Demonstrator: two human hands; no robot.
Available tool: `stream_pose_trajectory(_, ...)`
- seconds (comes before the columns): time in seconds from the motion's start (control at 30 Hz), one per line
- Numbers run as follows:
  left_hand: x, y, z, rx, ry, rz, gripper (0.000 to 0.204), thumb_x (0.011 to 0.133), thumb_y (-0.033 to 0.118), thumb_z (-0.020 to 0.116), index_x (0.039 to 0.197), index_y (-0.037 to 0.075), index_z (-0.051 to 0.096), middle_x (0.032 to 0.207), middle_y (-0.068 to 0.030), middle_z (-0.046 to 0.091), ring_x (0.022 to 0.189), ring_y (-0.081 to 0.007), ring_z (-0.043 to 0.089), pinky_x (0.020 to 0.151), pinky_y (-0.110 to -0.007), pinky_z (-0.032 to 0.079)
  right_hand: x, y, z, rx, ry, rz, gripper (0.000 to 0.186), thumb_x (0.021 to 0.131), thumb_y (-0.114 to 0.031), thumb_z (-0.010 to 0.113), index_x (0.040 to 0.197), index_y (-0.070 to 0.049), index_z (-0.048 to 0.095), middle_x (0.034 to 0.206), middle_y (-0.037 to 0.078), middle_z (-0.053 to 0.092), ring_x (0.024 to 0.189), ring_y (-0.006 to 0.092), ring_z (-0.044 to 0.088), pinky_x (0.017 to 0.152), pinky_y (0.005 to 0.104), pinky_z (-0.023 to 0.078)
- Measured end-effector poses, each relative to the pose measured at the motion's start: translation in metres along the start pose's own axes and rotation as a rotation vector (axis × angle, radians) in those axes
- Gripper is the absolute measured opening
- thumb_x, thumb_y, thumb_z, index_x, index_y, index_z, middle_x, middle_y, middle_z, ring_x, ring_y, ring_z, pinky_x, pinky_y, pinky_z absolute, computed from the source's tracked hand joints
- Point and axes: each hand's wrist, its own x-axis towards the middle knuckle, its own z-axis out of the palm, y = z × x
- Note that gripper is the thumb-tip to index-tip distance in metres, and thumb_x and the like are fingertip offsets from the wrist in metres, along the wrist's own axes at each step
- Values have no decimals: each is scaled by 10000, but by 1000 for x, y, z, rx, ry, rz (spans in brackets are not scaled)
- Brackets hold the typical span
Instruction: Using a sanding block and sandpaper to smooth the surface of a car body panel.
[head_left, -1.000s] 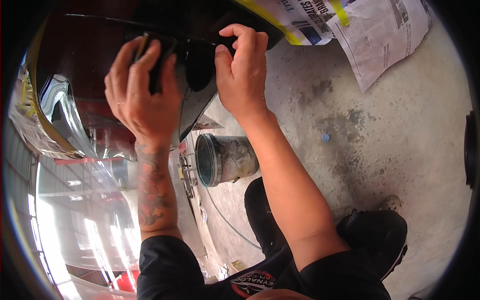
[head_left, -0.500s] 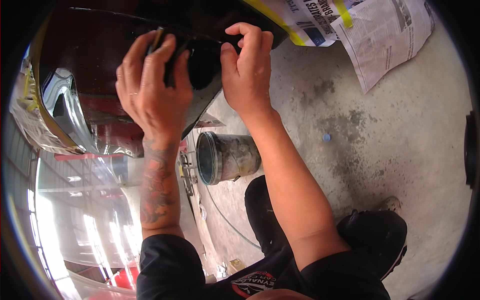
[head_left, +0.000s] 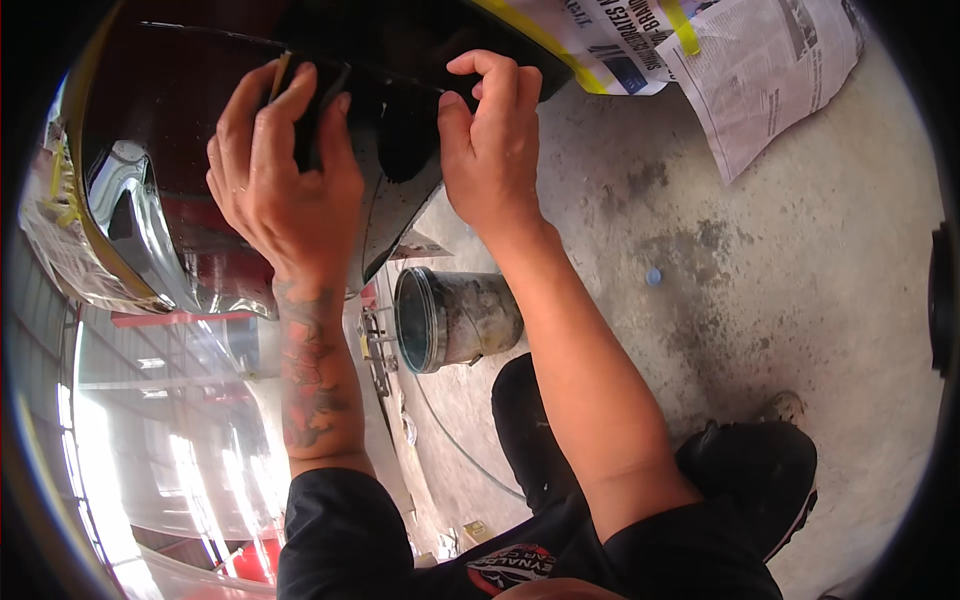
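Note:
A glossy dark car bumper [head_left: 190,105] fills the upper left, with wet drops on its surface. Against it, my left hand [head_left: 285,185] grips a thin dark folded sheet [head_left: 318,110] that looks like sandpaper; a tan edge shows between the fingers. Most of that sheet is hidden by the hand. To the right, my right hand [head_left: 492,150] rests on the black part of the bumper near its lower edge. Its fingers bend loosely, thumb and forefinger apart, with nothing visible between them.
Newspaper [head_left: 770,85] held by yellow masking tape [head_left: 590,78] hangs at the upper right. Below the bumper a dirty bucket [head_left: 460,318] stands on the concrete floor [head_left: 620,390]. A thin hose [head_left: 450,440] runs past it. A small blue cap [head_left: 654,276] lies farther right.
My left hand has slid a little to the left along the bumper with the sheet. My right hand has stayed almost in place.

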Motion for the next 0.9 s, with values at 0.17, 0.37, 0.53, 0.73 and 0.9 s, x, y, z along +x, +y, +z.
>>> stream_pose_trajectory(0.17, -20, 15, 5, -20, -168, 33, 308, 804, 118, 855, 1102, 131, 779, 1227, -41, 725, 1069, -255, 692, 906, -389, 519, 3, 3, -4, -20, -3, -22, 365, 895, -22, 678, 1213, -124, 530, 1080, 159, 519, 880, 344, 580, 764, 460, 462)
stream_pose_trajectory(0.37, -1, -5, -1, 6, -70, 43, 312, 814, 144, 851, 1116, 156, 774, 1232, -19, 725, 1035, -242, 689, 873, -376, 514, 0, 0, 2, -14, 12, -52, 363, 894, -38, 684, 1217, -122, 541, 1094, 151, 525, 874, 328, 574, 753, 451, 457)
stream_pose_trajectory(0.53, -61, 21, -8, -165, -365, -1, 354, 764, 95, 824, 1103, 153, 743, 1260, -23, 699, 1027, -255, 664, 816, -395, 474, 3, 4, -9, -99, -25, -122, 348, 896, -75, 687, 1224, -124, 582, 1115, 141, 519, 918, 308, 555, 782, 445, 466)
stream_pose_trajectory(0.73, -187, 69, -16, -384, -658, -256, 387, 766, 125, 804, 1145, 129, 723, 1192, -49, 678, 962, -263, 628, 788, -412, 422, -8, -18, -2, -320, -42, -406, 541, 904, -240, 748, 1415, -376, 633, 1296, 116, 441, 1168, 318, 475, 989, 477, 411)
stream_pose_trajectory(0.9, -282, 117, -4, -502, -804, -395, 341, 761, 129, 819, 1093, 123, 741, 1200, -47, 690, 972, -269, 639, 797, -419, 450, -11, -17, 5, -506, -53, -419, 554, 898, -310, 774, 1419, -422, 624, 1366, 106, 397, 1242, 352, 410, 1026, 534, 356)
